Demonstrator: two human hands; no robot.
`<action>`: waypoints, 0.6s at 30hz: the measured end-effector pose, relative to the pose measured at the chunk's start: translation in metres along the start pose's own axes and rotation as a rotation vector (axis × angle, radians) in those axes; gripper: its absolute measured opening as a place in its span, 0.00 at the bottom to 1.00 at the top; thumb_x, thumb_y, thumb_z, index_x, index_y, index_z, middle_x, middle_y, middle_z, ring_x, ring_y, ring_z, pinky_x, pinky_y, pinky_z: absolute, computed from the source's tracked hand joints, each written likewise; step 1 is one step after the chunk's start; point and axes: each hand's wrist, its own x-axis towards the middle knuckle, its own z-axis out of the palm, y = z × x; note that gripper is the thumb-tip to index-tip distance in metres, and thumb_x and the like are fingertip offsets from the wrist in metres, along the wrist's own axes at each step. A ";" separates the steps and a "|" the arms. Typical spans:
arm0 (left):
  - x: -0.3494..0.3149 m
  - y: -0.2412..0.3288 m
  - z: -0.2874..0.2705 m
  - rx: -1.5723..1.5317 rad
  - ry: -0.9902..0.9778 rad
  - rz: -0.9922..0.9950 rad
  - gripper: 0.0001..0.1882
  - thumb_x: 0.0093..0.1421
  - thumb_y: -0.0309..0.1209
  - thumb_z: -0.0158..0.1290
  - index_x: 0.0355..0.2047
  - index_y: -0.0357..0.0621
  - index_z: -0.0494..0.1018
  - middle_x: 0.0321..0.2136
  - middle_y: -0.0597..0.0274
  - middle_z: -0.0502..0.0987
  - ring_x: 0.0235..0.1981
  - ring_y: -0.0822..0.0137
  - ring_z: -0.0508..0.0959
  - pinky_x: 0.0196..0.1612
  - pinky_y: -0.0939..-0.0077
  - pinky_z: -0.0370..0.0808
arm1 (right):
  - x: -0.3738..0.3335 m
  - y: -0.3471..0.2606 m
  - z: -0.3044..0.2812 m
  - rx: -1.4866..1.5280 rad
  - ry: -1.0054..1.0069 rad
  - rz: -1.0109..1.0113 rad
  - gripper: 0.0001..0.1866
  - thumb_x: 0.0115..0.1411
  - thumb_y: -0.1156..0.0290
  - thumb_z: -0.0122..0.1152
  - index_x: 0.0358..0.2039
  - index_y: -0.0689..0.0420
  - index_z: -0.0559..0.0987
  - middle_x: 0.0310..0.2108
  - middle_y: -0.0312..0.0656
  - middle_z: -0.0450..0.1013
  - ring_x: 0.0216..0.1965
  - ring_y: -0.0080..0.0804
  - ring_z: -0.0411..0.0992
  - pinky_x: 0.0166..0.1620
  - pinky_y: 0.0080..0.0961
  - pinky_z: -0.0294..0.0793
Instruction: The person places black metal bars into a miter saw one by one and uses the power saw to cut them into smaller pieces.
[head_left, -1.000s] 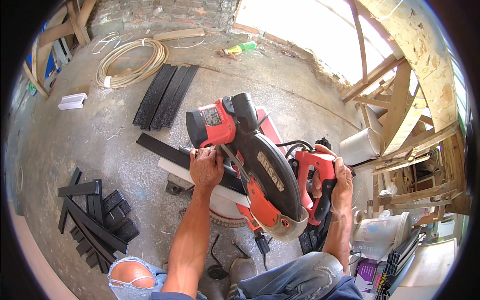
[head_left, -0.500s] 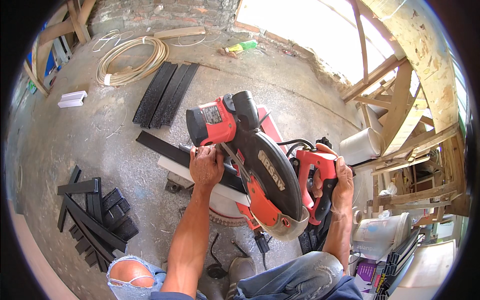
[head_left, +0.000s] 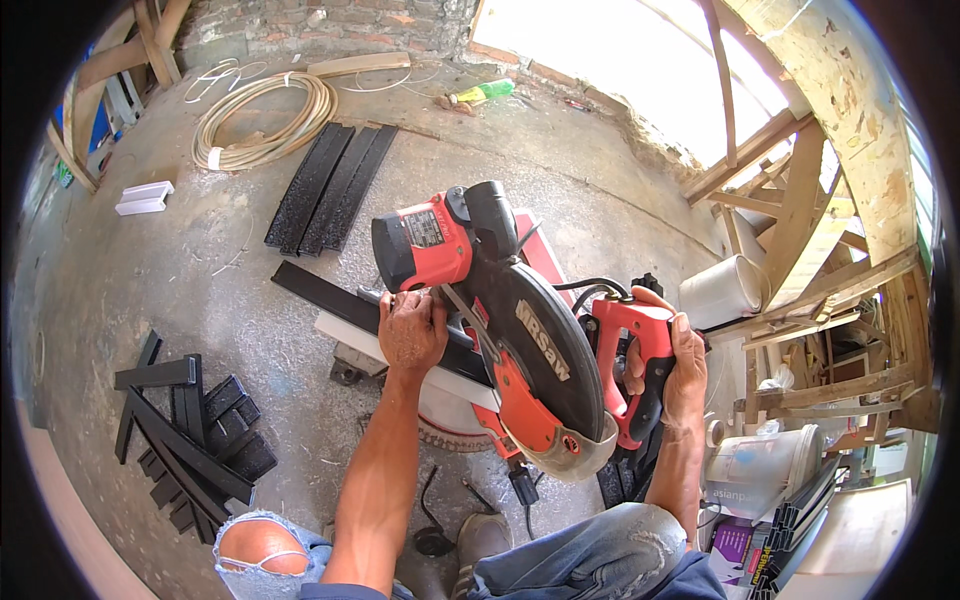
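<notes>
A red and black mitre saw stands in front of me on the floor. My right hand is wrapped round its red and black handle on the right. Across the saw's base lies a long black bar. My left hand is closed over this bar, below the motor housing; its fingertips are partly hidden there. A white strip runs along the bar's near side. The blade is covered by the black guard, and I cannot see whether it touches the bar.
Cut black pieces lie piled at the left, with longer black lengths beyond the saw. A coiled hose and a white block rest on the floor. White buckets and timber frames stand at the right.
</notes>
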 end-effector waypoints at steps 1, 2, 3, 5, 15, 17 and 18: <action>0.000 0.000 0.000 -0.001 0.000 0.000 0.14 0.66 0.36 0.51 0.33 0.40 0.82 0.37 0.51 0.83 0.45 0.50 0.81 0.64 0.50 0.65 | -0.001 0.000 0.000 -0.008 0.001 0.000 0.35 0.77 0.47 0.44 0.64 0.70 0.70 0.15 0.39 0.69 0.11 0.24 0.64 0.17 0.23 0.64; 0.000 0.000 0.001 -0.006 -0.003 -0.001 0.15 0.66 0.36 0.51 0.33 0.40 0.82 0.38 0.51 0.83 0.45 0.50 0.81 0.64 0.50 0.65 | -0.001 0.000 0.000 -0.017 0.003 0.000 0.35 0.77 0.47 0.44 0.65 0.70 0.70 0.15 0.39 0.69 0.11 0.24 0.64 0.17 0.23 0.64; 0.000 0.000 0.001 -0.011 -0.006 -0.002 0.15 0.66 0.37 0.51 0.34 0.40 0.82 0.38 0.51 0.83 0.45 0.50 0.81 0.64 0.50 0.65 | -0.001 -0.001 0.000 -0.018 0.004 0.000 0.35 0.77 0.47 0.44 0.65 0.70 0.70 0.15 0.39 0.69 0.11 0.24 0.64 0.17 0.23 0.64; -0.001 0.000 0.003 -0.015 0.008 -0.002 0.15 0.66 0.37 0.51 0.34 0.39 0.82 0.38 0.51 0.83 0.45 0.50 0.81 0.64 0.50 0.65 | -0.002 0.000 -0.001 -0.013 -0.005 -0.004 0.36 0.77 0.46 0.44 0.65 0.70 0.69 0.16 0.39 0.69 0.11 0.24 0.64 0.17 0.23 0.64; -0.002 -0.005 0.005 0.019 0.048 0.053 0.14 0.68 0.36 0.51 0.38 0.41 0.83 0.33 0.55 0.79 0.41 0.53 0.79 0.57 0.56 0.66 | -0.004 0.003 -0.003 -0.002 -0.028 -0.016 0.36 0.78 0.46 0.43 0.64 0.70 0.71 0.17 0.37 0.72 0.14 0.21 0.68 0.18 0.19 0.66; -0.002 -0.005 0.006 0.016 0.054 0.053 0.14 0.68 0.36 0.51 0.38 0.41 0.83 0.32 0.55 0.79 0.41 0.53 0.79 0.57 0.56 0.66 | -0.005 0.003 -0.003 0.004 -0.027 -0.009 0.36 0.77 0.46 0.44 0.66 0.70 0.68 0.17 0.40 0.69 0.12 0.24 0.63 0.18 0.24 0.64; -0.002 -0.005 0.007 0.013 0.061 0.052 0.14 0.68 0.36 0.51 0.38 0.40 0.83 0.32 0.55 0.79 0.42 0.53 0.79 0.57 0.56 0.66 | -0.005 0.003 -0.003 0.005 -0.028 -0.009 0.36 0.77 0.46 0.44 0.66 0.70 0.68 0.17 0.40 0.69 0.12 0.24 0.63 0.18 0.24 0.64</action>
